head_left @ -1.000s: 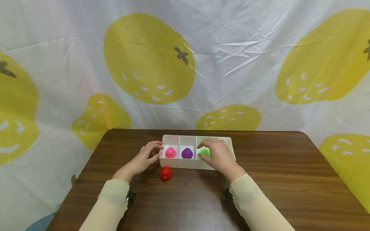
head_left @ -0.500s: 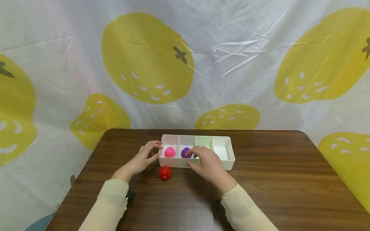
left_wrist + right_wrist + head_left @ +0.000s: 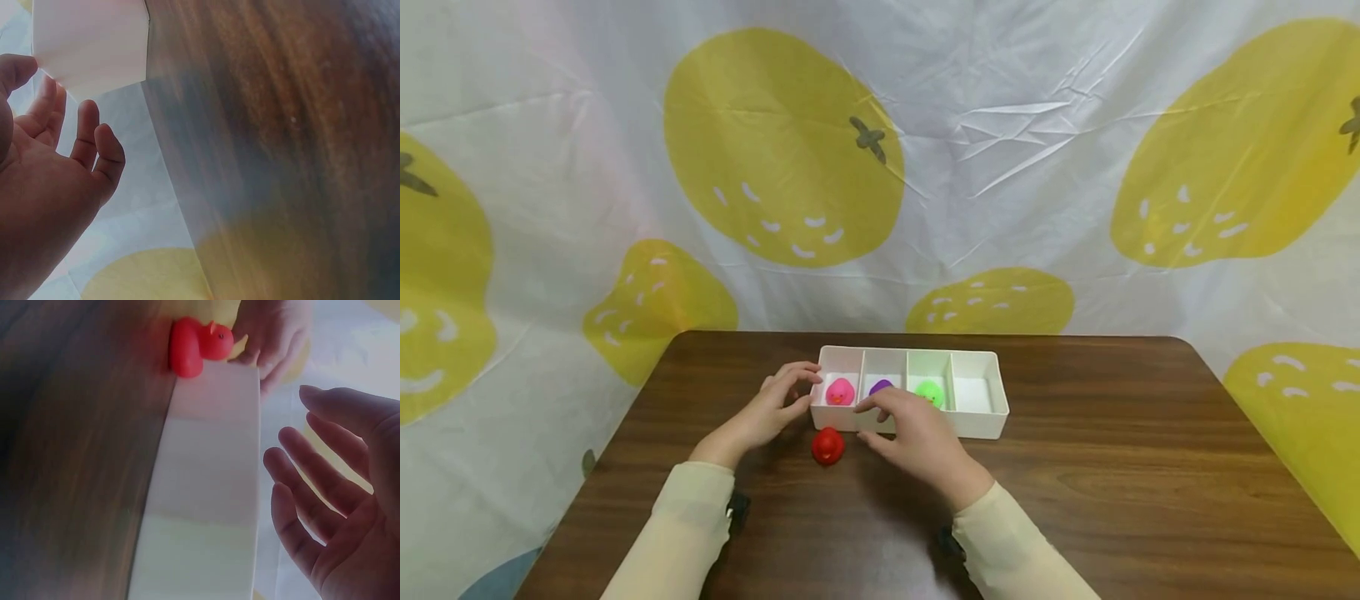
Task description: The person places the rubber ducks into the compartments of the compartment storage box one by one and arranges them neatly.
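A white tray (image 3: 977, 425) with compartments in a row stands on the table. From the left, its compartments hold a pink toy duck (image 3: 840, 392), a purple toy duck (image 3: 881, 387), partly covered by my right hand, and a green toy duck (image 3: 930, 392). On the table before the tray's left end sits a red toy duck (image 3: 827, 447). My left hand (image 3: 760, 414) touches the tray's left end with loosely bent fingers. My right hand (image 3: 921, 437) hovers over the tray's front wall, right of the red duck, thumb and fingers apart, holding nothing.
The brown wooden table (image 3: 1112, 475) extends around the tray. Behind it hangs a white cloth (image 3: 985, 192) printed with yellow fruit. The tray's rightmost compartment shows a bare floor. Both forearms come in from the near edge.
My right hand has left the green duck's compartment and moved left and nearer, toward the red duck. The green duck is now uncovered. My left hand has stayed at the tray's end.
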Demonstrator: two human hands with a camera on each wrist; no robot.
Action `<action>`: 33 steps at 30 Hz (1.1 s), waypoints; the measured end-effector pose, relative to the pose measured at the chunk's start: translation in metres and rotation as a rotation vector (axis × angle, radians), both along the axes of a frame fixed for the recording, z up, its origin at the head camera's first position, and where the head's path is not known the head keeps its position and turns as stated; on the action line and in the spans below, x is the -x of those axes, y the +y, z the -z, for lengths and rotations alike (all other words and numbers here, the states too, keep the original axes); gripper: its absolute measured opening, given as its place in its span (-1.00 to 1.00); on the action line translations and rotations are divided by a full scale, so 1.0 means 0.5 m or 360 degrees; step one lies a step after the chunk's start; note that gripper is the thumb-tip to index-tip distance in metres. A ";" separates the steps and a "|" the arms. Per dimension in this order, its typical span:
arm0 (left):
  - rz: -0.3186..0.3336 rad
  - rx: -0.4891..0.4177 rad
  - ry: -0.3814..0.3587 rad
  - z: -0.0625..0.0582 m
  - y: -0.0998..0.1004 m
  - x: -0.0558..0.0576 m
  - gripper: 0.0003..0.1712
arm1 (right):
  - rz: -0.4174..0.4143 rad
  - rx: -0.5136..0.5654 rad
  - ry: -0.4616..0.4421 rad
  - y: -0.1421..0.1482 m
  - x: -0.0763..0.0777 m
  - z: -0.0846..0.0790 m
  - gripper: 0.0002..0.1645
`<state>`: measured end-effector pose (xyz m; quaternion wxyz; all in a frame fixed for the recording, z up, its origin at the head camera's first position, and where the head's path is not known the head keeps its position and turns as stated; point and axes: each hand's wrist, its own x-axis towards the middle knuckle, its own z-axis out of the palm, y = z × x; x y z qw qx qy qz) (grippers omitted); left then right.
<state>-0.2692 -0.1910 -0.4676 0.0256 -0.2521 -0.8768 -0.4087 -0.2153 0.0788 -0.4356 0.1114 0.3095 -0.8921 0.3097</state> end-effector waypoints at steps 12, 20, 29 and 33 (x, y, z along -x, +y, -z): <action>0.0003 -0.0008 0.0020 0.004 -0.002 0.002 -0.67 | -0.0074 -0.0129 -0.0085 -0.049 -0.003 0.020 -0.60; 0.0000 -0.0006 0.0008 0.001 0.000 0.000 -0.68 | -0.0060 -0.0269 -0.0026 -0.075 -0.003 0.035 -0.52; 0.0005 -0.0022 0.0028 0.002 0.005 -0.002 -0.68 | -0.0039 -0.0422 -0.0024 -0.093 -0.005 0.040 -0.53; 0.0006 -0.0035 0.0038 0.002 0.004 -0.002 -0.69 | -0.0010 -0.0445 -0.0036 -0.100 -0.003 0.046 -0.55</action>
